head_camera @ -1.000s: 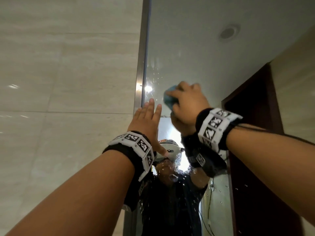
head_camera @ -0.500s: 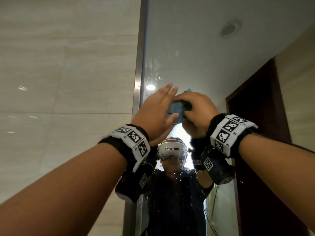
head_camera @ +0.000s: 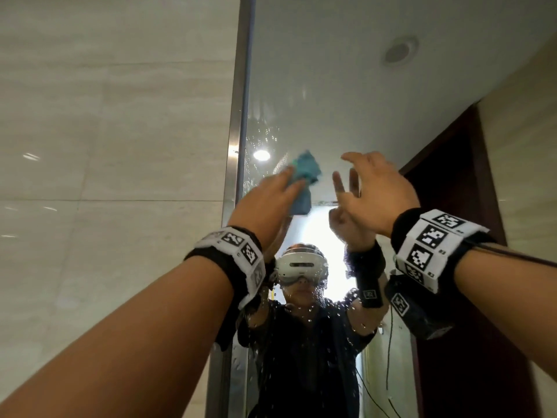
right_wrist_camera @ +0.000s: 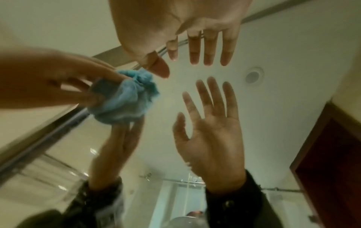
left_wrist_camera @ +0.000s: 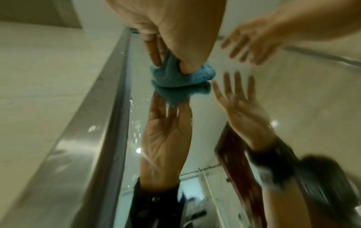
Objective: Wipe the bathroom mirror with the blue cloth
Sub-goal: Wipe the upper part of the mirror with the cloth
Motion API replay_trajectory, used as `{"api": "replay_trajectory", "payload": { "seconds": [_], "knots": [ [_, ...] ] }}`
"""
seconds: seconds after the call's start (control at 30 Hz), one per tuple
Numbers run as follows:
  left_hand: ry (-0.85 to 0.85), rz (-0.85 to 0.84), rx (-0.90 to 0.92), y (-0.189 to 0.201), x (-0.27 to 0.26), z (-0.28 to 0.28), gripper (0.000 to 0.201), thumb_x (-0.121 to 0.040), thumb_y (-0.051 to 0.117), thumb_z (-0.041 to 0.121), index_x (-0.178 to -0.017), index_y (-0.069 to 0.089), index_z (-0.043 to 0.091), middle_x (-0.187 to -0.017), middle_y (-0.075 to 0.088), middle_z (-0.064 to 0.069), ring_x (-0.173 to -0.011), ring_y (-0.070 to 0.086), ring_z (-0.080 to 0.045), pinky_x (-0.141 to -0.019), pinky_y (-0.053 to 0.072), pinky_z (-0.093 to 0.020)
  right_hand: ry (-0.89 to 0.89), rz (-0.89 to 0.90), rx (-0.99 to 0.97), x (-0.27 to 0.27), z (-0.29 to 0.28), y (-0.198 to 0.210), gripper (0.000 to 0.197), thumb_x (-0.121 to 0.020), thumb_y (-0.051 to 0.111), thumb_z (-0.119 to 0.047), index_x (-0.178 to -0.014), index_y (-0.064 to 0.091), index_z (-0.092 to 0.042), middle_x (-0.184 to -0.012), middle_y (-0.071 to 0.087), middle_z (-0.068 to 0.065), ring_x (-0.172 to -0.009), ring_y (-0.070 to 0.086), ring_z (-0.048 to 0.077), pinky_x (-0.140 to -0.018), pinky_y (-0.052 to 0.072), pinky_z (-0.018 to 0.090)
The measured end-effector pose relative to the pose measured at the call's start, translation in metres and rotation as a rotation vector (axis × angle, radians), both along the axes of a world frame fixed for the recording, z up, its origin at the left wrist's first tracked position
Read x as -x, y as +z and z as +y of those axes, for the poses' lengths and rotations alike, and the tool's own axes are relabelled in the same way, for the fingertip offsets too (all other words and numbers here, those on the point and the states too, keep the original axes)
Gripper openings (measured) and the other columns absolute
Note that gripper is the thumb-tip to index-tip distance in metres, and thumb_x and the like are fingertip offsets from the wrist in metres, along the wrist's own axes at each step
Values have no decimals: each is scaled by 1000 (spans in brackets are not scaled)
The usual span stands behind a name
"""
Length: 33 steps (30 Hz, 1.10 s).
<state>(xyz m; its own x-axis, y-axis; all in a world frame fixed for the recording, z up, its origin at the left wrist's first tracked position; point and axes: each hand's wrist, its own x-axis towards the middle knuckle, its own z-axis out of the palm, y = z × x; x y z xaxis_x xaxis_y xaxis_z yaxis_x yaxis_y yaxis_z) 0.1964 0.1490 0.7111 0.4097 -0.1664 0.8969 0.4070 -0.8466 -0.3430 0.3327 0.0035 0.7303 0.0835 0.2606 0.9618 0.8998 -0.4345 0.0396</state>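
Fingers point(left_wrist_camera: 154, 50) of the left hand point(head_camera: 265, 203) now press the bunched blue cloth point(head_camera: 303, 184) against the mirror point(head_camera: 331, 86), thumb and fingers pinching the wad near the metal frame point(head_camera: 238, 146) at the glass's left edge. A second ago the right hand point(head_camera: 376, 194) gripped the cloth there while the left lay flat beside it; half a second ago both hands met on it. The right hand has since let go and hovers just beside the cloth, fingers spread and straight, holding nothing. Water droplets point(head_camera: 262, 137) dot the glass just above the cloth and lower down. The handover looks complete, so wiping likely resumes left-handed, with most of the wet glass apparently not yet wiped.
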Motion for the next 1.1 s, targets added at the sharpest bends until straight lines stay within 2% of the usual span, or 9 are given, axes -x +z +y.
{"api": "replay_trajectory", "payload": {
  "seconds": [0.1, 0.27, 0.4, 0.5, 0.6, 0.7, 0.8, 0.93, 1.1],
  "knots": [
    [4, -161, 178, 21, 6, 4, 46, -97, 42, 20, -142, 36, 11, -151, 24, -11, -136, 28, -26, -109, 29, -34, -142, -88, 120, 2, 5, 7, 73, -83, 50, -47, -146, 15, -35, -155, 15, 4, -139, 22, 26, -110, 26, 45],
    [-25, 108, 111, -8, -17, -7, 62, -97, 46, 15, -150, 15, 16, -158, 1, -7, -145, 7, -25, -117, 19, -36, -156, 24, 181, 16, 17, 22, 84, -81, 49, -57, -149, 4, -34, -158, -4, 4, -144, 2, 26, -115, 13, 49],
    [31, -79, 214, 37, -1, 8, 64, -96, 48, 13, -150, 14, 18, -158, 1, -9, -143, 14, -26, -114, 20, -32, -205, 67, 219, 15, 24, 16, 86, -82, 44, -59, -147, -8, -38, -156, -18, 1, -144, -10, 24, -116, 3, 51],
    [-19, -160, 312, 65, 3, 9, 67, -92, 52, 7, -149, 18, 12, -156, 10, -16, -139, 24, -32, -110, 24, -33, -203, 56, 200, 13, 26, 13, 85, -82, 41, -60, -147, -10, -39, -156, -20, 0, -144, -12, 24, -115, 2, 52],
    [-81, -151, 280, 51, -16, 3, 65, -94, 48, 4, -149, 14, 9, -156, 7, -17, -143, 13, -33, -114, 19, -38, -199, 55, 187, 13, 27, 12, 85, -81, 40, -60, -147, -10, -38, -156, -20, 1, -144, -13, 23, -115, 1, 52],
    [-16, 13, 135, 32, -28, 1, 67, -95, 48, 8, -151, 10, 16, -158, 0, -10, -145, 3, -26, -117, 15, -37, -187, 40, 157, 13, 29, 9, 83, -82, 36, -62, -147, -9, -38, -156, -19, 1, -144, -13, 23, -115, -1, 51],
    [-47, -23, 136, 48, -15, 6, 67, -94, 51, 10, -150, 16, 19, -158, 9, -7, -144, 13, -23, -116, 19, -36, -174, 31, 159, 9, 29, 9, 84, -81, 38, -61, -147, -10, -39, -156, -20, 0, -144, -14, 23, -115, -1, 52],
    [-28, -183, 280, 79, -5, 5, 64, -94, 47, 5, -148, 13, 5, -152, 23, -19, -135, 31, -35, -107, 32, -41, -184, 25, 202, 5, 27, 14, 84, -82, 39, -62, -146, -11, -40, -155, -21, 0, -144, -13, 24, -115, 1, 53],
    [-35, -55, 175, 47, -36, -10, 64, -96, 48, 12, -150, 14, 13, -158, 6, -10, -145, 7, -24, -117, 14, -35, -202, 17, 192, 3, 29, 16, 84, -83, 39, -64, -147, -9, -40, -156, -18, 1, -144, -10, 24, -115, 2, 52]
  ]
}}
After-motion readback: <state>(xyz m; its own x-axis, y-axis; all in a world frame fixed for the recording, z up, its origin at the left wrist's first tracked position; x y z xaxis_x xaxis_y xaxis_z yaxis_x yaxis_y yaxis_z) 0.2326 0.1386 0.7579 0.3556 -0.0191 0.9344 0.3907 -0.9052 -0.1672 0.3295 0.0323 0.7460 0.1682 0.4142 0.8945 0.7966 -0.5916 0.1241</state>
